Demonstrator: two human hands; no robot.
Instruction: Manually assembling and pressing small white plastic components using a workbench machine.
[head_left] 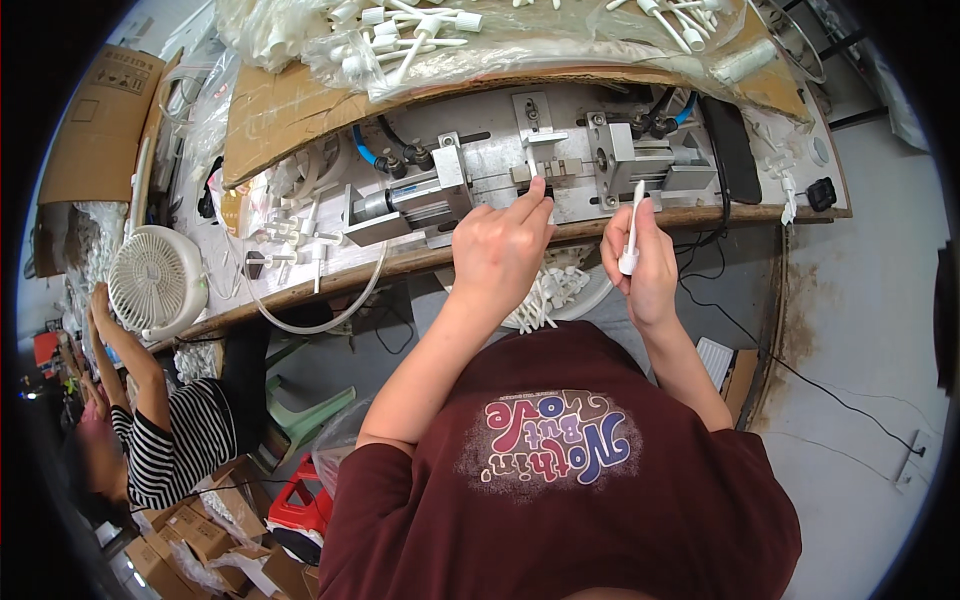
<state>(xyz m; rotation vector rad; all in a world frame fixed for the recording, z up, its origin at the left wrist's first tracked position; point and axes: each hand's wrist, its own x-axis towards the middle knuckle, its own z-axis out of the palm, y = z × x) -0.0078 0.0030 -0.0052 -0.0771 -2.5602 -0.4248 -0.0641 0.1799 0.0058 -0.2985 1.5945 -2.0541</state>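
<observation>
Surface (300, 290) carries a metal press fixture (530, 165). Left hand (497, 250) has fingertips on the fixture's centre slot, loosely curled, holding nothing visible. Right hand (645, 255) pinches a white plastic stick (632, 230) upright, just beside the fixture, likely ready for loading.

A white fan (157, 280) stands left, cardboard (290, 110) and bagged white parts (420, 40) behind.
</observation>
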